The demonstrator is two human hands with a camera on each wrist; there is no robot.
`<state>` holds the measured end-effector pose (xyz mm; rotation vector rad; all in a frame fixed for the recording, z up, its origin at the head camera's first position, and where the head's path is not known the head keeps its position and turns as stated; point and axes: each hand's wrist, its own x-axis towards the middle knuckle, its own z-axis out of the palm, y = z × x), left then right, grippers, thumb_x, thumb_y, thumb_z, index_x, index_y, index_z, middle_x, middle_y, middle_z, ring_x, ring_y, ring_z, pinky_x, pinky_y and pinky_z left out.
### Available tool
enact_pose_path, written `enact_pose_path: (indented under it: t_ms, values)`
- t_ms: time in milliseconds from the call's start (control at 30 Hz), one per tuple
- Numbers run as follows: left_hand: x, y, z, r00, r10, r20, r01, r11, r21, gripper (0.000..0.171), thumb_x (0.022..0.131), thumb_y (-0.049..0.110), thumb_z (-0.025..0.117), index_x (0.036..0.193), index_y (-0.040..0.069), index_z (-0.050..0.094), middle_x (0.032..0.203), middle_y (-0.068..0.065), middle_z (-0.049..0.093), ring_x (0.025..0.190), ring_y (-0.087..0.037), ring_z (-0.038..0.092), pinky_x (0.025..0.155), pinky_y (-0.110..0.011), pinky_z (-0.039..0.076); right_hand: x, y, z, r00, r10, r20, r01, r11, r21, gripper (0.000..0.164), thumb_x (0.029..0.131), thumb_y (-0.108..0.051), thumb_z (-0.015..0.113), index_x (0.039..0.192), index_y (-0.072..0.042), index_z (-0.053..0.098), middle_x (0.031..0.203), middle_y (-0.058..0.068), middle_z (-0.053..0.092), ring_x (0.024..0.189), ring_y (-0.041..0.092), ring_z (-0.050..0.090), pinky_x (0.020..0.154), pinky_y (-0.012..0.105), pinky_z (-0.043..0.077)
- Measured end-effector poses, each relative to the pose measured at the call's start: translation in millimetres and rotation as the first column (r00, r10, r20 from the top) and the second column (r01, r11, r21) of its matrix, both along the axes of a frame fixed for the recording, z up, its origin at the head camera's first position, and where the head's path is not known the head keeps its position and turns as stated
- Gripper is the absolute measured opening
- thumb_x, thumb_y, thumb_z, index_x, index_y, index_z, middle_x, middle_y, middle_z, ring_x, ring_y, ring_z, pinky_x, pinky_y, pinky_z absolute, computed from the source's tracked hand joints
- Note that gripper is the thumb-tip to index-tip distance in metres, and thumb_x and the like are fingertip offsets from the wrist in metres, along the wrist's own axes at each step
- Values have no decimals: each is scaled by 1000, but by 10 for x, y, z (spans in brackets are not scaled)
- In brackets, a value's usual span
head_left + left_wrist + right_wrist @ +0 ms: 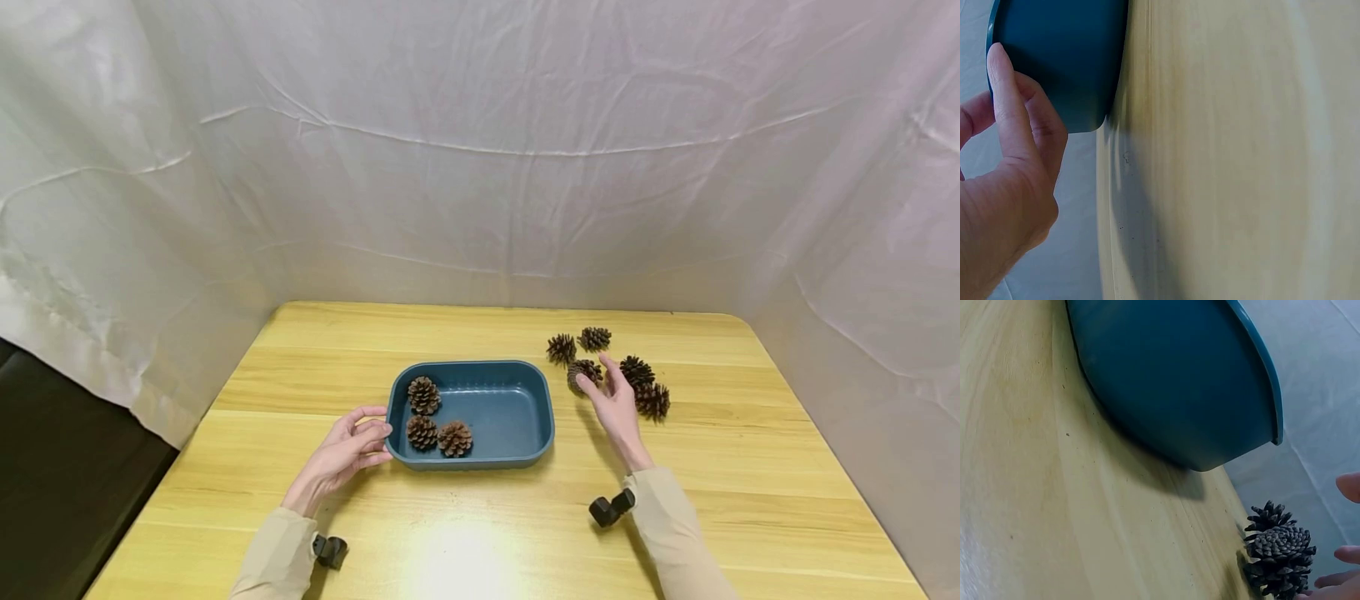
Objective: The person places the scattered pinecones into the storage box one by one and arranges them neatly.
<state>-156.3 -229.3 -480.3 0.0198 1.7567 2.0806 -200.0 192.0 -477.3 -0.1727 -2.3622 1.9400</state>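
In the head view a dark blue rectangular plastic bin [495, 461] holds three brown pine cones at its left end, one pine cone [424, 395] behind the other two. My left hand [341, 454] grips the bin's left end, thumb at the rim and bent fingers against the outer wall. My right hand [617, 412] reaches over a pine cone [581, 372] right of the bin, thumb and fingers spread. In the right wrist view that scaly pine cone [1282, 544] sits beside the fingertips [1349, 554], which are not closed around it.
Two pine cones, including one pine cone [596, 338], lie behind the reached one. Two more, one a pine cone [652, 402], lie right of my right hand. A pale curtain [510, 208] surrounds the back and sides of the wooden table [750, 467].
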Motion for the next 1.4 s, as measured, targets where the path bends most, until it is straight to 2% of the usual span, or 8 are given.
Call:
enact_pose_path:
  t_ms: [300, 467, 667, 700, 900, 1067, 1233, 1400]
  values:
    - [-7, -6, -12, 1000, -3, 0, 3, 1000, 4, 32, 102, 4, 53, 131, 5, 39, 101, 4, 61, 75, -7, 68, 76, -24, 63, -19, 40, 12, 995, 49, 82, -49, 999, 2, 76, 105, -33, 54, 160, -3, 12, 169, 18, 5, 157, 40, 9, 131, 50, 12]
    - [-13, -7, -16, 1000, 0, 1, 0, 1000, 4, 31, 102, 5, 53, 131, 5, 39, 102, 3, 61, 75, -7, 68, 76, -24, 63, -37, 63, 23, 989, 72, 130, -81, 995, 60, 70, 109, -38, 40, 161, -3, 8, 169, 17, 4, 157, 39, 8, 130, 55, 8]
    - [-6, -3, -9, 1000, 0, 2, 0, 1000, 3, 31, 102, 5, 53, 131, 5, 39, 101, 3, 61, 75, -7, 68, 76, -24, 63, -51, 85, 2, 976, 122, 179, -102, 988, -118, 69, 110, -43, 27, 160, -7, -5, 169, 12, -10, 158, 35, -4, 130, 55, 1]
    - [-5, -2, -8, 1000, 1, 2, -1, 1000, 3, 31, 102, 5, 53, 130, 5, 40, 100, 4, 61, 75, -7, 68, 76, -23, 63, -51, 84, 1, 973, 131, 188, -100, 981, -167, 70, 110, -44, 26, 160, -9, -8, 169, 10, -13, 158, 34, -6, 130, 53, 0]
    - [0, 0, -3, 1000, 4, 3, -4, 1000, 3, 31, 102, 4, 53, 130, 4, 40, 99, 4, 60, 75, -7, 68, 76, -23, 63, -77, 89, -19, 968, 145, 203, -88, 960, -266, 72, 109, -45, 28, 160, -12, -10, 169, 7, -16, 158, 34, -6, 131, 48, -2]
    - [1, 2, -5, 1000, 7, 5, -7, 1000, 4, 31, 102, 4, 54, 130, 5, 40, 98, 4, 60, 75, -7, 68, 76, -24, 63, -112, 85, -30, 968, 137, 212, -62, 943, -326, 72, 110, -42, 31, 161, -12, -10, 169, 7, -16, 158, 34, 1, 132, 44, 2]
    - [0, 4, -5, 1000, 9, 7, -9, 1000, 7, 30, 102, 4, 53, 129, 5, 40, 98, 5, 61, 75, -7, 68, 75, -24, 63, -182, 87, -31, 970, 124, 212, -55, 951, -303, 70, 110, -37, 32, 160, -5, -5, 170, 14, -9, 157, 33, 8, 132, 44, 12]
    - [5, 6, 4, 1000, 9, 1, -9, 1000, 3, 31, 102, 5, 54, 130, 5, 40, 99, 4, 61, 75, -7, 68, 75, -24, 63, -229, 97, -17, 967, 110, 228, -52, 968, -245, 65, 111, -33, 31, 160, -1, 4, 168, 19, 6, 138, 28, 26, 122, 38, 29]
